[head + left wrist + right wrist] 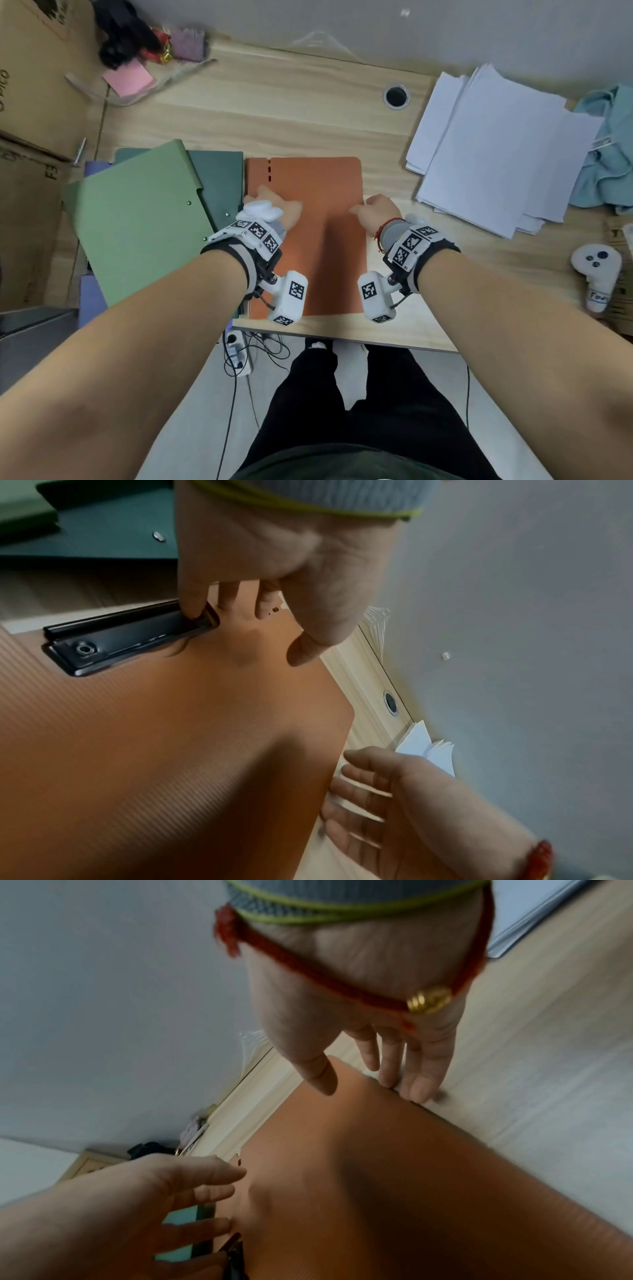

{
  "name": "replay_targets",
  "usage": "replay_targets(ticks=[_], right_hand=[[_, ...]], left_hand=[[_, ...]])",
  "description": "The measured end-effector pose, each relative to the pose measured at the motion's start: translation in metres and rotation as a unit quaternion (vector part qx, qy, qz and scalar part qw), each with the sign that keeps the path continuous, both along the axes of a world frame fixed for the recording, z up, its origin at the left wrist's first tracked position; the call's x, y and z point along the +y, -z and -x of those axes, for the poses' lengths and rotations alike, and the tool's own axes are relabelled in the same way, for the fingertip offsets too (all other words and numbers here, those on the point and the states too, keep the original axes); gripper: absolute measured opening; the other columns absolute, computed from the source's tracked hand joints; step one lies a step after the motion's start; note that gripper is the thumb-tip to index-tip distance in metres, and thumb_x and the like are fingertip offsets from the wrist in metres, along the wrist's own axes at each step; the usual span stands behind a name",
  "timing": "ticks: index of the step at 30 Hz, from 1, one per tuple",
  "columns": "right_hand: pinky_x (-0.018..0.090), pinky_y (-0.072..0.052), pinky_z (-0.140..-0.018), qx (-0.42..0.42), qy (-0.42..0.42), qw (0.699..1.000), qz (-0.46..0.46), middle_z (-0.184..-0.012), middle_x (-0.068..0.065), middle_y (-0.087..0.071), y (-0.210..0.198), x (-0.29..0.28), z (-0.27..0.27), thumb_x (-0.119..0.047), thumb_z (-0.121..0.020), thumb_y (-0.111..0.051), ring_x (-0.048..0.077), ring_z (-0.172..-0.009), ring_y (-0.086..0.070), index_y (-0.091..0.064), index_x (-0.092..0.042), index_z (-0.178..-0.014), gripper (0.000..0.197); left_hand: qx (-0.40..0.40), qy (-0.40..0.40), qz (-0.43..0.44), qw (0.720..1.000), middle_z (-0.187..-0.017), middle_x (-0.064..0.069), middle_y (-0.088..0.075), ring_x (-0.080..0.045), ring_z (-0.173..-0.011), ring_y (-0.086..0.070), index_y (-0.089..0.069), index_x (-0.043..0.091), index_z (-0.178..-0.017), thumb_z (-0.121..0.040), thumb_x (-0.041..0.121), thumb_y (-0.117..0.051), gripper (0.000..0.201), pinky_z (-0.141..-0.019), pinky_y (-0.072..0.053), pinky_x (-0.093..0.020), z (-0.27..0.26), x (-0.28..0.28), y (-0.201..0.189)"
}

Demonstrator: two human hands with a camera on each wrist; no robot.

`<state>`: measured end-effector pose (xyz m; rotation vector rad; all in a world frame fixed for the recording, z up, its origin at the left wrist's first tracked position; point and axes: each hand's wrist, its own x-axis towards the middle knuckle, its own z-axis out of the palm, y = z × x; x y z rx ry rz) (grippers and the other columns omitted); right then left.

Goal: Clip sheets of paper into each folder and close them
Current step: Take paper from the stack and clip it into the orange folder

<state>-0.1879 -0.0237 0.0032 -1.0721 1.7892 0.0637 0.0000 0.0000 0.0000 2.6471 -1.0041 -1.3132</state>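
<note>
- The orange folder [308,236] lies flat on the table [291,120], near its front edge, with the cover closed.
- The left hand [274,209] rests at the folder's left edge; its fingers [192,599] are bent down onto the black clip [126,639], and the thumb is free above the cover.
- The right hand [375,210] is at the folder's right edge, fingers [424,1074] nearly straight and touching that edge, thumb on top of the cover; it grips nothing.
- A green folder [137,226] and a dark green one lie just left, overlapping.
- A pile of white paper [496,154] lies at the right, apart from the orange folder.
</note>
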Motion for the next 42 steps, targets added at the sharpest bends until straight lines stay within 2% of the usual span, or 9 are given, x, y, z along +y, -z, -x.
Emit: replay_targets(ticks=[4,9,13,18,24,32,36,39,42], right_hand=[[0.03,-0.043,-0.061,-0.022,0.051,0.998,0.003,-0.062,0.003,-0.055,0.001,0.0,0.024,-0.024,-0.081,-0.059,0.025,-0.064,-0.055,-0.056,-0.014,-0.065,0.02],[0.032,-0.051,-0.074,-0.039,0.031,0.998,0.041,-0.078,0.001,-0.064,-0.01,-0.009,0.05,-0.03,-0.084,-0.059,0.023,-0.078,-0.062,-0.055,-0.022,-0.075,0.013],[0.047,-0.056,-0.09,-0.14,0.013,0.989,0.039,-0.092,0.003,-0.072,-0.03,-0.021,0.06,-0.046,-0.075,-0.062,0.023,-0.089,-0.069,-0.062,-0.014,-0.081,0.032],[0.03,-0.054,-0.068,-0.298,0.037,0.954,-0.012,-0.072,0.006,-0.062,-0.071,-0.033,0.047,-0.06,-0.099,-0.029,0.02,-0.063,-0.062,-0.053,-0.014,-0.072,0.058],[0.038,-0.057,-0.073,-0.313,0.07,0.947,0.027,-0.065,0.004,-0.07,-0.085,-0.034,0.035,-0.067,-0.095,-0.03,0.025,-0.062,-0.069,-0.066,-0.011,-0.097,0.067],[0.036,-0.049,-0.084,-0.222,-0.012,0.975,-0.009,-0.101,0.007,-0.075,-0.075,-0.021,0.044,-0.058,-0.1,-0.022,0.027,-0.086,-0.066,-0.067,-0.018,-0.096,0.061],[0.043,-0.047,-0.101,-0.077,-0.131,0.988,-0.031,-0.124,0.004,-0.065,-0.062,-0.008,0.056,-0.056,-0.099,-0.027,0.029,-0.105,-0.064,-0.067,-0.021,-0.118,0.056],[0.035,-0.041,-0.095,0.034,-0.209,0.976,-0.05,-0.115,0.011,-0.063,-0.059,0.001,0.058,-0.058,-0.098,-0.033,0.033,-0.107,-0.06,-0.062,-0.011,-0.125,0.062],[0.031,-0.038,-0.091,0.078,-0.233,0.968,-0.056,-0.121,0.013,-0.062,-0.054,0.008,0.055,-0.052,-0.099,-0.042,0.031,-0.116,-0.057,-0.057,-0.004,-0.128,0.058]], left_hand=[[0.031,0.013,-0.004,0.999,-0.074,-0.005,-0.038,-0.017,-0.066,-0.041,-0.034,0.016,-0.072,-0.093,0.031,-0.062,0.038,-0.05,-0.035,-0.017,0.021,-0.005,-0.016],[0.012,0.023,0.001,1.0,-0.082,0.0,-0.053,-0.015,-0.066,-0.051,-0.053,0.02,-0.089,-0.086,0.042,-0.069,0.027,-0.052,-0.039,-0.021,0.045,-0.009,-0.05],[0.072,-0.022,0.026,0.997,-0.136,-0.009,-0.056,-0.031,-0.121,-0.055,-0.044,0.011,-0.141,-0.08,0.069,-0.061,0.086,-0.097,-0.044,-0.037,0.063,-0.012,-0.062],[0.101,-0.024,0.079,0.991,-0.141,-0.008,-0.054,-0.033,-0.127,-0.052,-0.047,0.02,-0.141,-0.064,0.095,-0.037,0.108,-0.105,-0.043,-0.047,0.088,-0.021,-0.102],[0.142,-0.035,0.152,0.977,-0.093,0.002,-0.069,-0.016,-0.081,-0.065,-0.061,0.016,-0.114,-0.081,0.07,-0.059,0.064,-0.049,-0.039,-0.021,0.101,-0.03,-0.133],[-0.008,0.092,0.165,0.982,-0.1,-0.013,-0.053,-0.029,-0.092,-0.057,-0.038,0.012,-0.141,-0.092,0.012,-0.051,0.051,-0.076,-0.045,-0.035,0.091,-0.023,-0.146],[-0.122,0.037,0.177,0.976,-0.123,-0.023,-0.059,-0.03,-0.102,-0.057,-0.03,0.013,-0.151,-0.103,0.024,-0.044,0.051,-0.089,-0.039,-0.039,0.06,-0.023,-0.142],[-0.227,0.074,0.17,0.956,-0.133,-0.021,-0.051,-0.036,-0.102,-0.061,-0.006,0.024,-0.157,-0.1,0.007,-0.039,0.068,-0.079,-0.043,-0.041,0.034,-0.012,-0.129],[-0.326,0.084,0.211,0.918,-0.136,-0.02,-0.041,-0.036,-0.098,-0.057,-0.016,0.032,-0.154,-0.091,-0.002,-0.022,0.072,-0.065,-0.042,-0.039,0.013,-0.003,-0.108]])
